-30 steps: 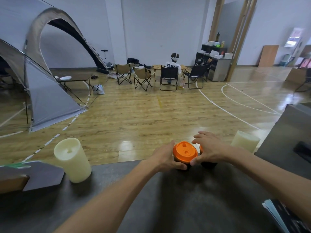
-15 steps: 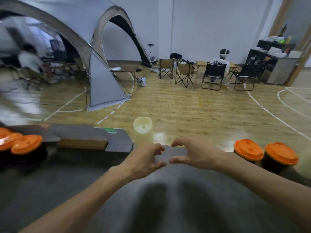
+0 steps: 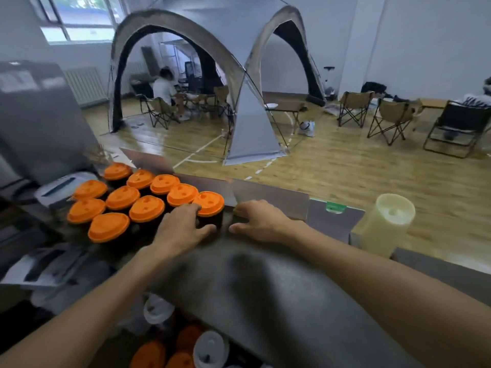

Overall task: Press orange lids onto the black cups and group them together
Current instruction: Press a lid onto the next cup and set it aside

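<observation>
Orange lids: we are counting ten lidded black cups (image 3: 138,203) standing packed together at the far left of the grey table (image 3: 279,293).
Nearest cup: we are finding the rightmost cup (image 3: 208,208) of the group sitting at the edge of the cluster, lid on.
Left hand: we are seeing the left hand (image 3: 183,228) wrapping that rightmost cup, fingers curling over the lid's near edge and thumb reaching across the dark wall.
Right hand: we are noting the right hand (image 3: 259,220) lying just beside the same cup, fingers loosely bent and a little apart, holding nothing; whether it is touching the cup, we cannot tell.
Cream cup: we are recording a pale cup (image 3: 385,224) standing well apart at the table's right edge.
Below the table: we are observing loose orange lids (image 3: 159,351) and white lids (image 3: 210,349), blurred.
</observation>
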### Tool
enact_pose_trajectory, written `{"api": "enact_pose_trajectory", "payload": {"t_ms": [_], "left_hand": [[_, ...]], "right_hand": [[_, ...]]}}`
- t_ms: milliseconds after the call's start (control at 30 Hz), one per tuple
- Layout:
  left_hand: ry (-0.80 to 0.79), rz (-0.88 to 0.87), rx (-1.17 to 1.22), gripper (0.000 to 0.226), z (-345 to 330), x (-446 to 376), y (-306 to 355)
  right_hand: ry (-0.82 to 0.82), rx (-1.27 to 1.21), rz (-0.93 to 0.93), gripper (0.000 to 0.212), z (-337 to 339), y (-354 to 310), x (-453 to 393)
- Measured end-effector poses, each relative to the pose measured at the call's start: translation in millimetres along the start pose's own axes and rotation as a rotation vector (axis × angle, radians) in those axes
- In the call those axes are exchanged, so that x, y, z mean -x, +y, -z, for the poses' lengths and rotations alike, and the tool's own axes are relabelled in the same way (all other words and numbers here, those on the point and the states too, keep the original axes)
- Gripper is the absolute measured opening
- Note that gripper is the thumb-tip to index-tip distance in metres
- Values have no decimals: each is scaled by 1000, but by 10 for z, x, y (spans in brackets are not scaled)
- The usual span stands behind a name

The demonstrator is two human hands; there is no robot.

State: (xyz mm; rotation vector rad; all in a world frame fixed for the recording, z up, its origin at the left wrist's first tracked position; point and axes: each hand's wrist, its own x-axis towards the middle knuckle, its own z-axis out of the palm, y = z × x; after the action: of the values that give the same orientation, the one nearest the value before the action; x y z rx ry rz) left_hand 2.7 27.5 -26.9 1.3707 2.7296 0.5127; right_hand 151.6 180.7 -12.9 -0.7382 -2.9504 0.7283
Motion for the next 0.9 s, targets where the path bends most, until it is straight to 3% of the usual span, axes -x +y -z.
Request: {"api": "enact_pose_trajectory", "payload": {"t_ms": [100, 233, 333, 433, 567, 767, 900], "left_hand": [[-49, 54, 114, 65, -106, -270, -241], [-141, 141, 334, 93, -304, -514, -325], [-158, 158, 400, 94, -389, -614, -364], [-102, 128, 438, 81, -368, -593, -337], [-133, -2, 497, 65, -277, -440, -174], [-333, -223, 397, 87, -285, -222, 433], [-436, -408, 424, 80, -559, 11, 1146]], "right_hand": [[-56, -153, -93, 73, -133, -157, -432], [-138, -241, -144, 81, -248, -210, -774], [-141, -284, -158, 74, -306, -182, -912], [-36, -348, -115, 55, -290, -124, -861], [57, -414, -71, 59, -224, 39, -525], [103, -366, -66, 59, -12, 529, 385], [172, -304, -168, 60, 84, 1001, 1208]]}}
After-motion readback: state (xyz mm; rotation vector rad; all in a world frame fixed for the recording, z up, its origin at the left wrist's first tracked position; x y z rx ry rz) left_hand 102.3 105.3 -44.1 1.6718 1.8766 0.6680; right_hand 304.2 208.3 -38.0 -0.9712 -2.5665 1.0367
